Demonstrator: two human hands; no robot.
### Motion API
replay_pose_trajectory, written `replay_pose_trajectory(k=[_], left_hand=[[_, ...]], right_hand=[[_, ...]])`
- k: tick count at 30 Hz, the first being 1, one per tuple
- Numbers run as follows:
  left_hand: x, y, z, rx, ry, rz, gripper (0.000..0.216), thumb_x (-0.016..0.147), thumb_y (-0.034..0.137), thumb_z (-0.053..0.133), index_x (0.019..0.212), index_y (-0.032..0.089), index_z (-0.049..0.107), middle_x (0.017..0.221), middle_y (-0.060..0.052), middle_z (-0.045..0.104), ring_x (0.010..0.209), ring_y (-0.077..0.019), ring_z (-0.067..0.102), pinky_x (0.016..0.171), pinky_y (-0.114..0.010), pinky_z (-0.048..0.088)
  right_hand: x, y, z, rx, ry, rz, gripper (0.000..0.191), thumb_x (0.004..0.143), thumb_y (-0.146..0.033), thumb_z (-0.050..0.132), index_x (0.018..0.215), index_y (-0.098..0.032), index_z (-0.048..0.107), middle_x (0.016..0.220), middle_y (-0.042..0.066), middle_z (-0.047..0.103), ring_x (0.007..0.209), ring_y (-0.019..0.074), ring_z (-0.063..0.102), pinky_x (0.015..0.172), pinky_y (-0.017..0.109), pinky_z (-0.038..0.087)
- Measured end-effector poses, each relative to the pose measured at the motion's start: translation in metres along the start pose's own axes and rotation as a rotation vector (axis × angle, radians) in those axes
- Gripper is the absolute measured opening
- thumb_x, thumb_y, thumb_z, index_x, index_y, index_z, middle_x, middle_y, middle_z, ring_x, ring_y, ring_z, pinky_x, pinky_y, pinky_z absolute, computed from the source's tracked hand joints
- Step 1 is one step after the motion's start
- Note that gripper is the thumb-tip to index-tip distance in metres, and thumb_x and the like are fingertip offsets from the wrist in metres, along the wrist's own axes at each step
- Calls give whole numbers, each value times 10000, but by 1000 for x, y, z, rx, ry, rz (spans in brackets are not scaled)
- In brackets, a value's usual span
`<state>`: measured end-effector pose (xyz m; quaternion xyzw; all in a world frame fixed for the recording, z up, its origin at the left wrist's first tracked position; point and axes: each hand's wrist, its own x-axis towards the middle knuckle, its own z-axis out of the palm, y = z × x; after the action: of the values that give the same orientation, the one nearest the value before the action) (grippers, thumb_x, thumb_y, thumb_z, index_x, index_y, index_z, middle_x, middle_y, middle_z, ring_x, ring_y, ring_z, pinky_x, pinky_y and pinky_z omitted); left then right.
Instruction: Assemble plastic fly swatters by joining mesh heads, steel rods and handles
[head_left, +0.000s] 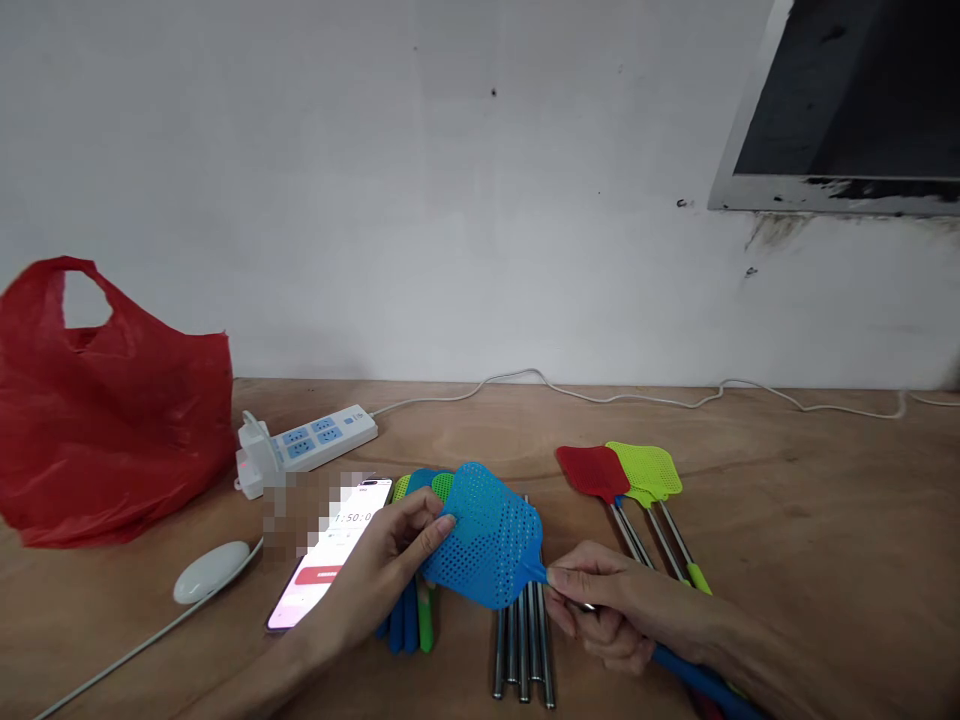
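A blue fly swatter (487, 540) is held across the middle of the table between my two hands. My left hand (386, 555) pinches the far left edge of its perforated head. Around its neck and metal rod, my right hand (604, 605) is closed; a blue handle (697, 680) runs out below the wrist. Several bare metal rods (523, 650) lie side by side under the swatter head. Blue and green handles (409, 620) lie beside my left hand, with loose swatter heads (424, 480) partly hidden behind it.
Right of centre lie a red swatter (592, 470) and yellow-green swatters (649, 470) with metal rods. On the left are a lit phone (337, 545), a white power strip (322, 437), a white mouse-shaped device (211, 572) and a red plastic bag (112, 420). A cable (622, 400) runs along the wall.
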<state>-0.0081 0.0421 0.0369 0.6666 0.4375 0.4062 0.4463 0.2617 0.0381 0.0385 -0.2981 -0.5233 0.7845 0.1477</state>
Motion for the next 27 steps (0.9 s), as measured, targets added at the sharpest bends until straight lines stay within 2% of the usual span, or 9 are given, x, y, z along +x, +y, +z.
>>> replay_pose_trajectory(k=[4, 9, 11, 14, 17, 20, 22, 24, 27], left_hand=[[2, 8, -1, -127, -15, -185, 424, 825, 598, 663, 757, 205, 520, 484, 98, 472, 346, -79, 451, 312, -164, 408], [4, 8, -5, -232, 20, -302, 395, 779, 554, 730, 758, 201, 553, 427, 96, 491, 310, -64, 407, 271, -124, 342], [4, 9, -4, -218, 34, -285, 414, 772, 575, 725, 741, 200, 552, 426, 97, 477, 311, -64, 402, 269, -128, 345], [2, 15, 0, -131, 98, -189, 440, 766, 612, 700, 729, 192, 574, 456, 103, 429, 326, -65, 395, 274, -145, 362], [-1, 17, 7, -82, 182, -120, 430, 786, 611, 671, 725, 193, 587, 494, 104, 391, 325, -51, 356, 271, -142, 313], [0, 13, 6, -105, 218, -120, 429, 815, 626, 629, 744, 208, 566, 489, 113, 351, 301, -42, 292, 261, -140, 254], [3, 9, -1, -134, 237, -131, 447, 811, 652, 620, 759, 213, 552, 450, 129, 311, 281, -40, 235, 252, -143, 222], [8, 7, -10, -208, 357, -131, 465, 765, 654, 677, 793, 205, 559, 443, 143, 286, 305, -38, 236, 276, -126, 213], [12, 7, -17, -193, 402, -82, 466, 776, 634, 688, 814, 183, 582, 462, 127, 363, 329, -43, 307, 307, -130, 258]], right_hand=[[4, 2, 9, -295, 186, -49, 507, 879, -687, 500, 687, -218, 493, 441, -123, 304, 365, 58, 198, 354, 214, 171], [4, -1, 20, -701, 395, -261, 492, 972, -540, 437, 625, -199, 504, 556, -43, 403, 550, 104, 377, 511, 239, 274], [4, -2, 19, -594, 371, -183, 478, 947, -578, 462, 644, -210, 493, 534, -61, 372, 509, 96, 342, 481, 236, 254], [2, -5, 17, -228, 203, 49, 473, 862, -676, 523, 690, -242, 444, 459, -128, 260, 385, 68, 173, 384, 225, 153], [0, -10, 20, -81, 116, 106, 476, 834, -671, 562, 680, -247, 412, 443, -146, 219, 373, 58, 101, 362, 217, 112], [-1, -12, 23, -260, 231, 29, 456, 876, -640, 514, 677, -235, 442, 466, -116, 275, 389, 69, 197, 378, 223, 162], [0, -9, 20, -487, 378, -118, 478, 893, -620, 503, 637, -218, 468, 513, -69, 361, 464, 89, 322, 420, 231, 206], [2, -5, 11, -597, 504, -225, 517, 877, -632, 527, 586, -210, 463, 536, -45, 402, 511, 100, 363, 439, 235, 210], [7, 0, -8, -325, 490, -70, 517, 827, -718, 518, 646, -239, 452, 434, -117, 276, 369, 69, 187, 366, 225, 127]])
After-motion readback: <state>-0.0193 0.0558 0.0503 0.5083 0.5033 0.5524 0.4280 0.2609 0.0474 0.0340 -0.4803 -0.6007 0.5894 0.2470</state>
